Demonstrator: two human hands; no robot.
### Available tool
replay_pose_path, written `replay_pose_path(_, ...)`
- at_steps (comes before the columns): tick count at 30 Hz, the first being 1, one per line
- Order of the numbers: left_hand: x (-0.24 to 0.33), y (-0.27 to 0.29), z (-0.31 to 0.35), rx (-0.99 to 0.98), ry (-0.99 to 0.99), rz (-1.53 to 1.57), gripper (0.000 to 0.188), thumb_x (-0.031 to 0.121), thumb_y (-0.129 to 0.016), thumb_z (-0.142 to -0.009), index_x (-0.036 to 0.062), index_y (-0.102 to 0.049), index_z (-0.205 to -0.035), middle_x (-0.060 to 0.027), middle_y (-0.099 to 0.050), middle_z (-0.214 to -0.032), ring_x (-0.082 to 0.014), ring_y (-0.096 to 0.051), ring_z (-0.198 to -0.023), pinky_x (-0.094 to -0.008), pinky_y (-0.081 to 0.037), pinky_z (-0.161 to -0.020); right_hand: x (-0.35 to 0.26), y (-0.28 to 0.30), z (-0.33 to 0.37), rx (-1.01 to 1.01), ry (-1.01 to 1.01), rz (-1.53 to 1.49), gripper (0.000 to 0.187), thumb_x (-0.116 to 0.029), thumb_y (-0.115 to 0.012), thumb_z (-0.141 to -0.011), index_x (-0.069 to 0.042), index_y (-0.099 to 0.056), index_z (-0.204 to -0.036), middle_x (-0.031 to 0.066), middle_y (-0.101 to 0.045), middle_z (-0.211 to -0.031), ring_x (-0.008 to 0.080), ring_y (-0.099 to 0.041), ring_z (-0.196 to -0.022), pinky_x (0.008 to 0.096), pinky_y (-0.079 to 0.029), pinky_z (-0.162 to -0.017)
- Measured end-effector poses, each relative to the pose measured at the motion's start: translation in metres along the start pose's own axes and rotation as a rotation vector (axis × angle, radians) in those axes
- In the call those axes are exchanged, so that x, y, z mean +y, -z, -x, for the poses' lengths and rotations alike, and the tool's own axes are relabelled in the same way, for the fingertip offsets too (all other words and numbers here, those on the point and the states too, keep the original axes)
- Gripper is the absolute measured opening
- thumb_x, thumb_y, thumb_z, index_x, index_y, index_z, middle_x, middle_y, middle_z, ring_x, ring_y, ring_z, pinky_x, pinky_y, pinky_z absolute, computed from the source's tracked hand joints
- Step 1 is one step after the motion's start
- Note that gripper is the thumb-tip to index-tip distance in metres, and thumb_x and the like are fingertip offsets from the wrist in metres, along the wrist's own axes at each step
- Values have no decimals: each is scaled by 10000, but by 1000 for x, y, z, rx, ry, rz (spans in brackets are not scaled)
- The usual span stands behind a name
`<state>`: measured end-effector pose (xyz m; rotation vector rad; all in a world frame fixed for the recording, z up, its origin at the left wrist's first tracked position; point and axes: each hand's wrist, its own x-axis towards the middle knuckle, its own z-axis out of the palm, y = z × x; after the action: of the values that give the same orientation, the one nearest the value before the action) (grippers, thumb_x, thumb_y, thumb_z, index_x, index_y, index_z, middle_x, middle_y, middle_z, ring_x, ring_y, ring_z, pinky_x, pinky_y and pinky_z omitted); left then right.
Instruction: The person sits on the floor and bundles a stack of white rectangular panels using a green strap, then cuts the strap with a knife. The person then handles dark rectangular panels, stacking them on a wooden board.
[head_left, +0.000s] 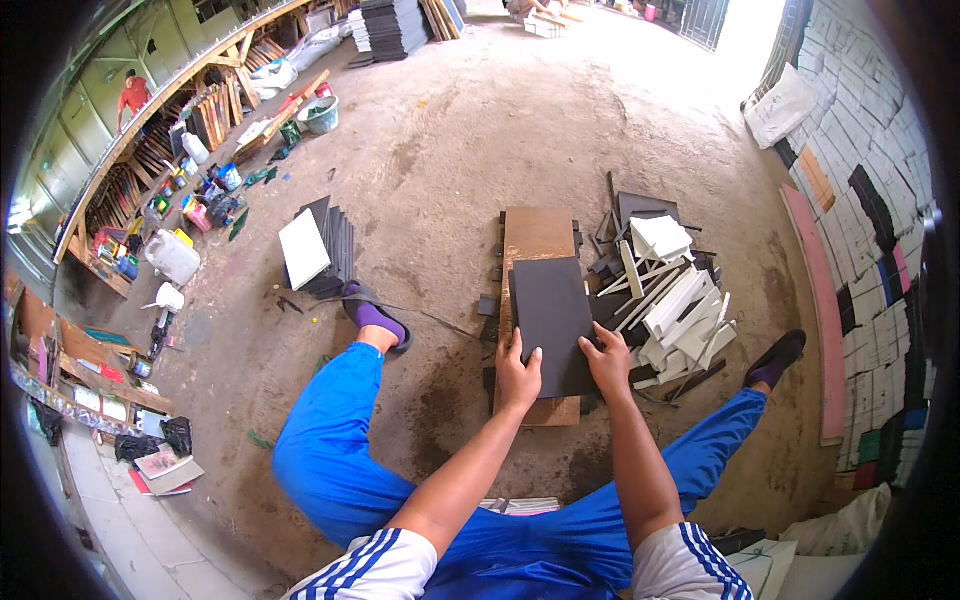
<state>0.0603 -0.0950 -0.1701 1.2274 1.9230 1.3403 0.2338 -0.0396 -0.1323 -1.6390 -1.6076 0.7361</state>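
A black rectangular sheet (553, 310), seemingly foam, lies over a long brown board (538, 232) between my legs. My left hand (519, 374) grips the sheet's left edge near its lower end, thumb on top. On the opposite edge my right hand (608, 360) holds it the same way, fingers partly hidden along the side. Dark pieces stick out from beneath the board's sides. Just right of the board is a heap of white and black offcut strips (675, 300). Farther left, beside my left foot, stands a stack of black sheets (342, 245) with a white sheet (303, 248) leaning on it.
A thin strap (425, 313) runs from my left foot toward the board. Bottles, tubs and a white jerrycan (172, 257) line the left side, with a grey basin (319, 115) farther back. Stacked white blocks (860, 250) form the right side. Other people are at the far end and far left.
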Motion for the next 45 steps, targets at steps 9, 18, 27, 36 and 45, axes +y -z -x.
replay_pose_path(9, -10, 2, 1, -24, 48, -9, 656, 229, -701, -958, -29, -471, -1517, -308, -461, -1515, -446, -455, -1413, -461, -384, -1182, 4, -10, 2, -2, 3, 73, 526, -299, -830, -857, -77, -715, -1319, 163, -670, -1062, 322, -674, -1038, 411, -521, -904)
replay_pose_path(18, -22, 0, -6, -29, 53, 95, 670, 227, -710, -947, -35, -469, -1515, -307, -528, -1480, -412, -518, -1386, -424, -411, -1166, 1, -18, -1, -6, 20, 152, 551, -285, -833, -855, -57, -697, -1338, 177, -673, -1053, 293, -680, -991, 393, -532, -866)
replay_pose_path(27, -20, 19, -25, -323, 83, 60, 738, 263, -779, -879, 15, -497, -1515, -248, -645, -1373, -349, -638, -1275, -403, -487, -1090, 26, -16, -11, -7, -88, 226, 581, -318, -811, -891, -131, -645, -1416, 181, -750, -1158, 270, -717, -1013, 389, -543, -874)
replay_pose_path(36, -9, 20, -23, -272, 145, -25, 766, 299, -804, -865, 25, -504, -1514, -254, -646, -1369, -360, -640, -1270, -418, -493, -1081, -26, -4, -4, -96, -230, 426, 547, -349, -756, -931, -152, -633, -1427, 155, -670, -1368, 308, -648, -1254, 429, -507, -1056)
replay_pose_path(45, 17, 109, -56, -308, 16, -287, 617, 430, -745, -900, 24, -663, -1357, -223, -669, -1345, -361, -637, -1267, -434, -498, -1074, -97, -55, 10, 94, 335, 416, 472, -317, -770, -874, -147, -679, -1305, 133, -660, -1201, 339, -605, -1172, 483, -512, -942)
